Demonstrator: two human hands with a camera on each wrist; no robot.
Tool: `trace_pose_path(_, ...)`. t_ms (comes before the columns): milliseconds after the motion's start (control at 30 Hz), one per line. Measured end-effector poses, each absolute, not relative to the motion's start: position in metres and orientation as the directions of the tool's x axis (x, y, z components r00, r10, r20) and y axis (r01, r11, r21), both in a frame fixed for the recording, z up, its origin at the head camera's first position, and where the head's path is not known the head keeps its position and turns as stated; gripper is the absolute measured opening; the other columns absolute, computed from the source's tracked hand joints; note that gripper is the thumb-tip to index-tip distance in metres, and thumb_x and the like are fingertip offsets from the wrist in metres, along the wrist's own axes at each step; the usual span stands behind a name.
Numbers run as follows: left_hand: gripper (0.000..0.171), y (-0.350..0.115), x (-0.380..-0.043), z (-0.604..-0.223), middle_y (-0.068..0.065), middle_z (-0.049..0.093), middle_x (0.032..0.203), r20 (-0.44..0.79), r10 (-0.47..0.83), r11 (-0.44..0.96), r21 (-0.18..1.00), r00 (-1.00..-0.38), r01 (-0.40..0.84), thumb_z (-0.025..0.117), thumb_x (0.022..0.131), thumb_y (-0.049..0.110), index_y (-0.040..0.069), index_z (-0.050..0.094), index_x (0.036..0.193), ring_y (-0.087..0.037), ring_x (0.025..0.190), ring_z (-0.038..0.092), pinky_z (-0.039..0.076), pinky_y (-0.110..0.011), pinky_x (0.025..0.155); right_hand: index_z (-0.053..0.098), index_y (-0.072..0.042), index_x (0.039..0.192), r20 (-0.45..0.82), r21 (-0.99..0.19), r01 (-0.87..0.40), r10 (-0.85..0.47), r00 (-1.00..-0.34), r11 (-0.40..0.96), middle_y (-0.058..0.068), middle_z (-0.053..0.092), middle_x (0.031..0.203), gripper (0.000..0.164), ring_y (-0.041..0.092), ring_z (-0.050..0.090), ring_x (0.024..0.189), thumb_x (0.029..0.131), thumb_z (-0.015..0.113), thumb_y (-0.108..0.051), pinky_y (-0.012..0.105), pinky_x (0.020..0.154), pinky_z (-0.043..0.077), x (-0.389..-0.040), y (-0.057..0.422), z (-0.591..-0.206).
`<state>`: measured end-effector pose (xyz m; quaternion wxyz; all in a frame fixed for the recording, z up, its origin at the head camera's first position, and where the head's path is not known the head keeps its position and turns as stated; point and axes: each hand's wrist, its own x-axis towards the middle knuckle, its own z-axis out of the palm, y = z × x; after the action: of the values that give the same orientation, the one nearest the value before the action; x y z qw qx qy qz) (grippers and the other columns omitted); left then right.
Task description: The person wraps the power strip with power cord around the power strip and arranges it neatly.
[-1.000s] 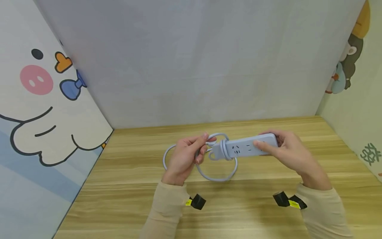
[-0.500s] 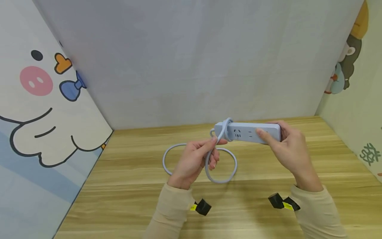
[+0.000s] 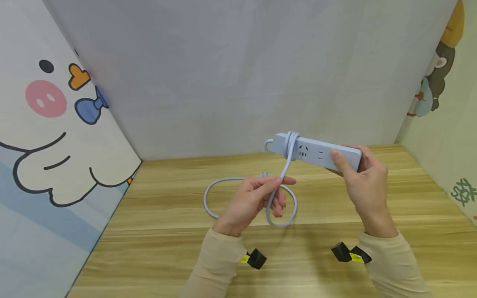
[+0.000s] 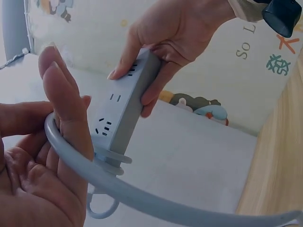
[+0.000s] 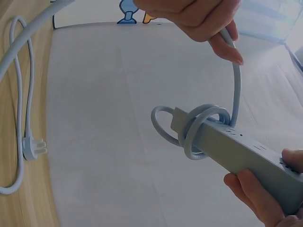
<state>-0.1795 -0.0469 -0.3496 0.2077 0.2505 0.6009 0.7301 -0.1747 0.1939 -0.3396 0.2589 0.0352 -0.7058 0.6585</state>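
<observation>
A pale blue-white power strip (image 3: 316, 152) is held up over the table, tilted with its cord end higher. My right hand (image 3: 367, 182) grips its far right end, thumb on the socket face and fingers beneath. Several turns of the cord (image 5: 196, 130) wrap around the strip near its cord end. Below the strip my left hand (image 3: 257, 198) pinches the cord between thumb and index finger, the other fingers loosely bent. From there the cord hangs in a loop (image 3: 279, 226). The plug (image 5: 34, 148) lies on the table, mostly behind the left hand in the head view.
The wooden table (image 3: 156, 256) spreads under both hands. More cord (image 3: 205, 198) lies curved on it to the left. A grey-white back wall (image 3: 238, 82) and printed side panels (image 3: 74, 174) enclose the table. Each wrist carries a black camera (image 3: 257, 258).
My right hand has raised the power strip and tilted its cord end upward. The left hand has moved right, drawing the cord from beside the strip's end to below it.
</observation>
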Motion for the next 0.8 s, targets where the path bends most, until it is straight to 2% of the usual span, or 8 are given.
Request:
trace_pose_path(133, 0.039, -0.046, -0.179, -0.350, 0.003, 0.066, 0.075, 0.116, 0.633, -0.182, 0.983, -0.765, -0.002, 0.047, 0.109, 0.023, -0.007, 0.061, 0.131, -0.009, 0.063, 0.062, 0.057, -0.026, 0.066, 0.067, 0.001, 0.108, 0.371, -0.895, -0.432, 0.355, -0.858, -0.110, 0.008, 0.067, 0.107, 0.016, 0.013, 0.072, 0.099, 0.094, 0.071, -0.005, 0.024, 0.079, 0.059, -0.177, 0.193, -0.337)
trace_pose_path(267, 0.040, -0.045, -0.178, -0.351, 0.001, 0.067, 0.076, 0.102, 0.669, -0.174, 0.984, -0.736, -0.022, 0.049, 0.109, 0.025, -0.006, 0.062, 0.131, -0.012, 0.066, 0.065, 0.059, -0.028, 0.070, 0.066, 0.006, 0.103, 0.351, -0.828, -0.482, 0.405, -0.844, -0.287, 0.017, 0.063, 0.109, 0.013, 0.022, 0.072, 0.101, 0.093, 0.070, -0.001, 0.030, 0.077, 0.061, -0.179, 0.195, -0.336)
trace_pose_path(533, 0.043, -0.047, -0.181, -0.353, 0.002, 0.065, 0.075, 0.070, 0.698, -0.110, 0.994, -0.713, -0.011, 0.051, 0.108, 0.031, -0.004, 0.065, 0.128, -0.013, 0.068, 0.064, 0.057, -0.027, 0.069, 0.064, 0.013, 0.103, 0.331, -0.732, -0.503, 0.405, -0.852, -0.459, 0.022, 0.058, 0.118, 0.021, 0.029, 0.070, 0.110, 0.092, 0.072, -0.003, 0.036, 0.082, 0.059, -0.177, 0.202, -0.334)
trace_pose_path(600, 0.041, -0.048, -0.182, -0.354, 0.002, 0.065, 0.074, 0.055, 0.702, -0.092, 0.996, -0.711, -0.014, 0.052, 0.107, 0.031, -0.003, 0.067, 0.124, -0.014, 0.066, 0.064, 0.056, -0.027, 0.068, 0.064, 0.014, 0.107, 0.341, -0.721, -0.496, 0.375, -0.862, -0.485, 0.021, 0.061, 0.118, 0.024, 0.029, 0.071, 0.110, 0.093, 0.071, -0.004, 0.038, 0.083, 0.059, -0.176, 0.203, -0.334)
trace_pose_path(800, 0.040, -0.050, -0.184, -0.354, 0.000, 0.066, 0.072, 0.027, 0.707, -0.060, 0.998, -0.707, -0.022, 0.051, 0.108, 0.028, -0.007, 0.069, 0.114, -0.014, 0.065, 0.065, 0.056, -0.028, 0.069, 0.064, 0.014, 0.119, 0.356, -0.688, -0.427, 0.240, -0.903, -0.588, 0.019, 0.069, 0.116, 0.029, 0.028, 0.072, 0.110, 0.097, 0.066, -0.004, 0.040, 0.088, 0.057, -0.176, 0.204, -0.338)
